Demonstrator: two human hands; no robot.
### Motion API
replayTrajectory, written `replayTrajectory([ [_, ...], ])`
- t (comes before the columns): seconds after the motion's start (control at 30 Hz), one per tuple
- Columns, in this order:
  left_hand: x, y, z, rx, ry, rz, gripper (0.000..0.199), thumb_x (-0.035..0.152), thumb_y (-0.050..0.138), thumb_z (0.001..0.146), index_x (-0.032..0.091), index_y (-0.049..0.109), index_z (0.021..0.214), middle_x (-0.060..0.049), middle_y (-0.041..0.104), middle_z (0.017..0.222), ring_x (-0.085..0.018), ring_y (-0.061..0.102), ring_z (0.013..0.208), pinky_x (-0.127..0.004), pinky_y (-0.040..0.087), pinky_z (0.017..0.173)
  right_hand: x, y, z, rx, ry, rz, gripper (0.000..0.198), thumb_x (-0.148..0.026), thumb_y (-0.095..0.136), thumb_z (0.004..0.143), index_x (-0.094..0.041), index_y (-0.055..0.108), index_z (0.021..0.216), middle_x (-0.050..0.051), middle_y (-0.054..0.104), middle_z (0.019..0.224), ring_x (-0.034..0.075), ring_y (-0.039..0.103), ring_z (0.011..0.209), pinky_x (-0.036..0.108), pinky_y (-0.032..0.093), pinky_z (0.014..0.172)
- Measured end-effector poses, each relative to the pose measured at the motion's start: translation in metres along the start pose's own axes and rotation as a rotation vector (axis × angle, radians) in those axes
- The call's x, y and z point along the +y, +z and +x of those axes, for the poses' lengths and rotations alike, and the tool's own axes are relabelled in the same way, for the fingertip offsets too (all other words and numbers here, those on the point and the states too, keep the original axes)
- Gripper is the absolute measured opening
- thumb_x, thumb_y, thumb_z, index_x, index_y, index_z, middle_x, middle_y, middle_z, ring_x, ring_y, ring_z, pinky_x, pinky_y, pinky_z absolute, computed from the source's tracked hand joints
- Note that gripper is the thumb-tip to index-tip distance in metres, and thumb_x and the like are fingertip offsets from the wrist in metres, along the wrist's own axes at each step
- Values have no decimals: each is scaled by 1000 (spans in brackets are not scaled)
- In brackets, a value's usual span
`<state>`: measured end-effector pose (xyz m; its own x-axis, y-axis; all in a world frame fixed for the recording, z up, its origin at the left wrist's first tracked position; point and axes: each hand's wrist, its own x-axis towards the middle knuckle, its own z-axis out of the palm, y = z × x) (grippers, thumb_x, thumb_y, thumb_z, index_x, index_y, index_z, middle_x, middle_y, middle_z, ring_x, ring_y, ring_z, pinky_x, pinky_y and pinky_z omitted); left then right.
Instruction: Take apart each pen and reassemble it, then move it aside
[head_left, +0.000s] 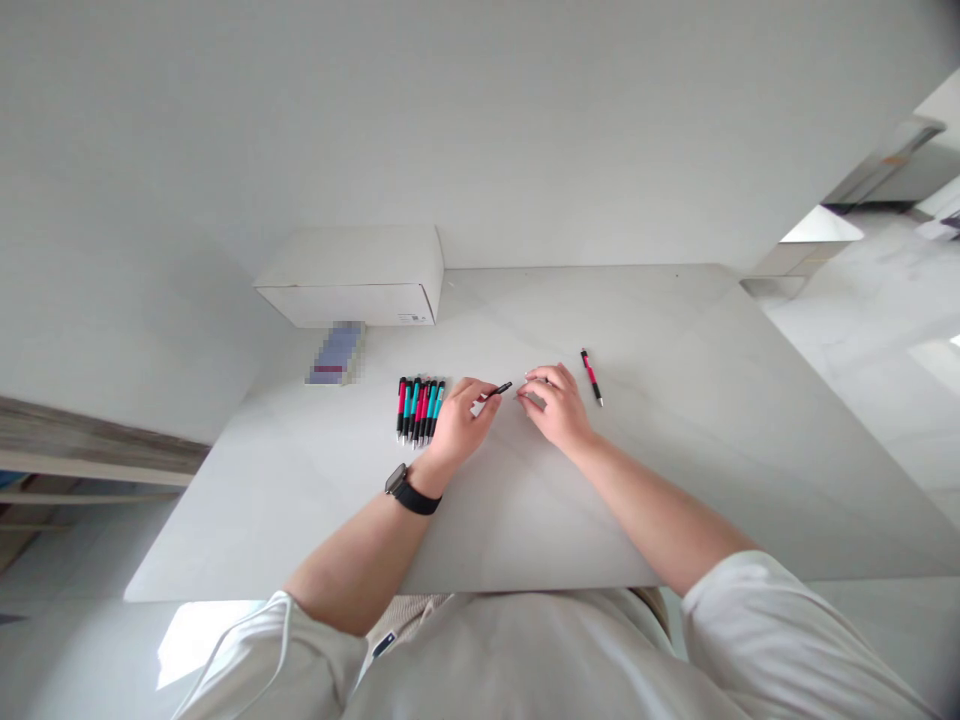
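Two bare hands are at work over the white table (487, 530), near the centre of the frame. The left hand (461, 428) is closed on a dark pen piece (502, 388), pinched between thumb and fingers, its exposed end pointing towards the right of the frame. The right hand (559, 412) faces it, fingers curled and fingertips close together; whether they grip a small part cannot be told. A narrow gap separates the right fingertips from the piece.

In this inspector's judgement, the piece is best held steady in the left pinch, exposed end clear, while the right fingertips work in line with it, turning gently rather than forcing. Small parts should be kept low over the table. The left wrist should avoid disturbing the row of pens (418, 411) just beside that hand, left of centre: red and teal barrels with black ends, lying side by side, tips towards the bottom of the frame. A single red and black pen (592, 378) lies right of the right hand, apart from the row.

Containers: one white box (352, 305), upper left of centre, appears closed; contents not visible. In front of it lies a pixelated item (335, 354), nature undetermined.
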<state>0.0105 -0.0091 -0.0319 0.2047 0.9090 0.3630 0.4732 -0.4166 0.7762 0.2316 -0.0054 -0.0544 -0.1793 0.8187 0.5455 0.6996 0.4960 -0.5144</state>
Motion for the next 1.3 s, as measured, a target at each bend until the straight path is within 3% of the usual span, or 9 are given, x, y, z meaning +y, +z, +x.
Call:
replayTrajectory([
  [0.1, 0, 1, -1, -28, 7, -1, 17, 31, 63, 100, 24, 75, 110, -6, 70, 105, -19, 66, 94, -33, 54, 84, -3, -11, 1, 134, 42, 118, 8, -28, 70, 96, -30, 76, 100, 8, 67, 111, 28, 64, 112, 53, 51, 108],
  [0.23, 0, 2, -2, -53, 15, -19, 18, 33, 64, 99, 25, 76, 110, -7, 70, 107, -20, 68, 97, -33, 55, 85, -7, -18, 2, 187, 64, 182, 8, -31, 69, 97, -30, 77, 101, 8, 68, 109, 28, 64, 111, 51, 54, 103],
  [0.8, -2, 3, -3, -91, 24, -10, 18, 33, 66, 98, 27, 78, 110, -7, 70, 104, -20, 69, 95, -33, 56, 85, -7, -13, 0, 126, 28, 204, 10, -30, 68, 98, -31, 77, 102, 7, 69, 106, 27, 66, 110, 49, 57, 101],
  [1.3, -9, 4, -2, -99, 28, 3, 16, 32, 69, 96, 26, 78, 108, -6, 73, 99, -22, 69, 94, -36, 55, 85, -6, -12, -2, -5, -100, 156, 34, -25, 65, 98, -39, 73, 129, 6, 68, 118, 27, 63, 117, 50, 53, 107],
])
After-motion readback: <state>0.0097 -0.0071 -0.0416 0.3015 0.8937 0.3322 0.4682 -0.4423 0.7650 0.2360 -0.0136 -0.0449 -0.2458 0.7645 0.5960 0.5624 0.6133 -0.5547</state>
